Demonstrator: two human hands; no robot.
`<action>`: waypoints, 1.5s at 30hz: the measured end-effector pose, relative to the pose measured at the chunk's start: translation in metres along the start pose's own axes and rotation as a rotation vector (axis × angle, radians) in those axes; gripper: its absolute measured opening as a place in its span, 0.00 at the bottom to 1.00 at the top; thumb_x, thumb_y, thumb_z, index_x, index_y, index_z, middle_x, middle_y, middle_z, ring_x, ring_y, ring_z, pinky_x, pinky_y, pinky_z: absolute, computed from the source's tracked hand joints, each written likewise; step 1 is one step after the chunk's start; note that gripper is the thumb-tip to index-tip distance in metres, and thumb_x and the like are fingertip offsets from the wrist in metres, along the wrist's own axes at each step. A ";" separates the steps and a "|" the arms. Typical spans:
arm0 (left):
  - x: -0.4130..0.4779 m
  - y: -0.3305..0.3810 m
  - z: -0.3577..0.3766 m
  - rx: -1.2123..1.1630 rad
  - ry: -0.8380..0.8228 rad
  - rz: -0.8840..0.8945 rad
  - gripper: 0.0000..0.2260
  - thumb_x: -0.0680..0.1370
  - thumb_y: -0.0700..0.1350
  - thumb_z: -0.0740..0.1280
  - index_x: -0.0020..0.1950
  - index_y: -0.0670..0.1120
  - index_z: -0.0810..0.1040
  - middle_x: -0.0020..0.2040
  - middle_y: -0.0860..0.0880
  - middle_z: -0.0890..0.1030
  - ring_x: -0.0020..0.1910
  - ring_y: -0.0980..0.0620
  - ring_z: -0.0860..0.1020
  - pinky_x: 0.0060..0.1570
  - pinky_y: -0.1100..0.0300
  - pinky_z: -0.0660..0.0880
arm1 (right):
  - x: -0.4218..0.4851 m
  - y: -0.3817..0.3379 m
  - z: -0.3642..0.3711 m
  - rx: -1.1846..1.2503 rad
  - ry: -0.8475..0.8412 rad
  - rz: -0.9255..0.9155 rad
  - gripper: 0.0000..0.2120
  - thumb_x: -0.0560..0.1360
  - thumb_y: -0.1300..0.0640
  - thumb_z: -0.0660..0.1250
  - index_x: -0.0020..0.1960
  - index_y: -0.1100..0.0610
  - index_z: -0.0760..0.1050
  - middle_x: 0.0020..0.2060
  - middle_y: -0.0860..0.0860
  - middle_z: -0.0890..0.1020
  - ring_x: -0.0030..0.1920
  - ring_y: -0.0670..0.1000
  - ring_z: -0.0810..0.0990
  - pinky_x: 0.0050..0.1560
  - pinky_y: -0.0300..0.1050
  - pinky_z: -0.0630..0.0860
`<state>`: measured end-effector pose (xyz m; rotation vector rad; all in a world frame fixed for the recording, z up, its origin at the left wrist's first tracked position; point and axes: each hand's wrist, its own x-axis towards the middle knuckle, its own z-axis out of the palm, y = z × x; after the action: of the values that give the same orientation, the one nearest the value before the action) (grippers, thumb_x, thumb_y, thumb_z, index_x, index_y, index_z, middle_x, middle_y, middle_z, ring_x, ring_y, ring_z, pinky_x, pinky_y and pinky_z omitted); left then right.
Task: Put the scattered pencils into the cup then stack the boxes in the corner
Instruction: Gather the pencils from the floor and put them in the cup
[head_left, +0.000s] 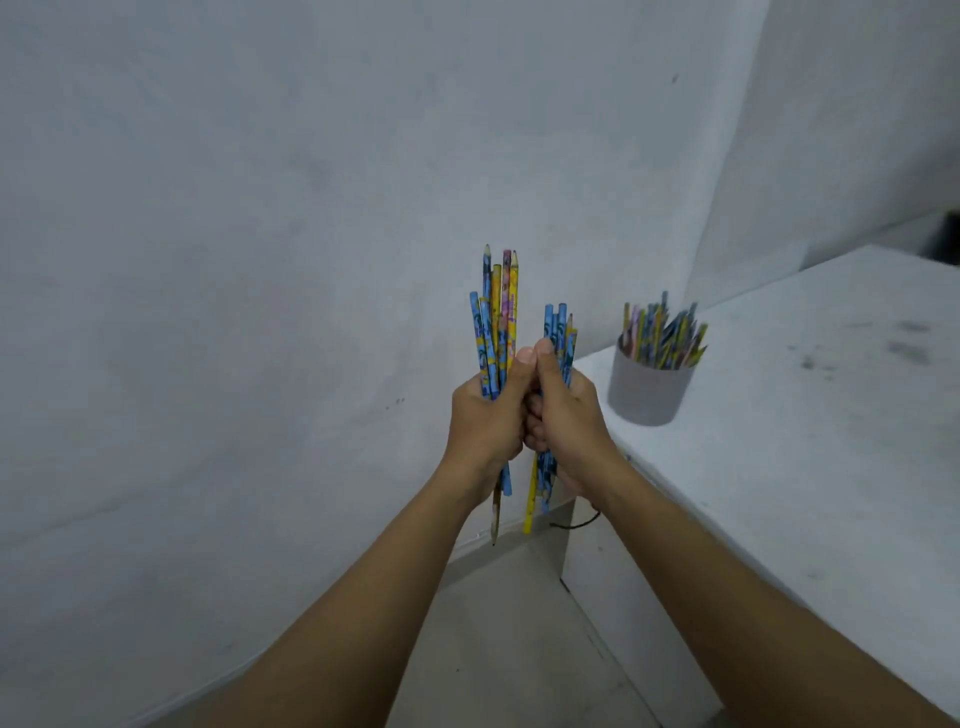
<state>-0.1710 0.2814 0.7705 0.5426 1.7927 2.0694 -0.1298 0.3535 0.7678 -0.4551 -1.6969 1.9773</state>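
My left hand (485, 415) grips an upright bundle of blue, yellow and pink pencils (496, 312). My right hand (569, 421) grips a second, shorter bundle of mostly blue pencils (558, 327). Both fists touch each other in mid-air, left of the table's corner. A grey cup (647, 395) stands on the white table (831, 441) near its left edge, to the right of my hands, and holds several coloured pencils (665, 338). No boxes are in view.
A grey wall fills the left and back. The table's white side panel (623, 597) drops to a grey floor (509, 649). A thin black cable (576, 525) hangs by the table's corner. Dark smudges mark the tabletop.
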 end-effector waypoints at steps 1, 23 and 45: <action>-0.005 0.028 0.015 0.001 0.020 0.006 0.15 0.78 0.54 0.64 0.37 0.46 0.75 0.18 0.54 0.71 0.17 0.60 0.68 0.19 0.70 0.65 | -0.003 -0.029 -0.003 0.009 0.017 -0.004 0.24 0.80 0.42 0.55 0.29 0.51 0.67 0.18 0.45 0.63 0.17 0.43 0.61 0.20 0.34 0.60; 0.042 0.122 0.145 0.049 0.222 0.146 0.17 0.74 0.61 0.67 0.29 0.59 0.67 0.30 0.50 0.65 0.31 0.50 0.64 0.33 0.55 0.64 | 0.040 -0.161 -0.120 0.033 0.252 -0.108 0.23 0.77 0.39 0.55 0.34 0.56 0.60 0.24 0.49 0.62 0.22 0.46 0.59 0.22 0.36 0.59; 0.229 -0.008 0.237 0.058 -0.021 0.001 0.14 0.77 0.52 0.66 0.52 0.42 0.76 0.38 0.51 0.79 0.36 0.58 0.78 0.35 0.70 0.75 | 0.211 -0.064 -0.180 -0.300 0.611 -0.141 0.04 0.80 0.46 0.56 0.51 0.43 0.69 0.35 0.45 0.78 0.36 0.40 0.79 0.38 0.34 0.76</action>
<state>-0.2503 0.5996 0.8061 0.5794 1.8455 2.0104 -0.1955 0.6271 0.8138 -0.9102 -1.5612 1.2970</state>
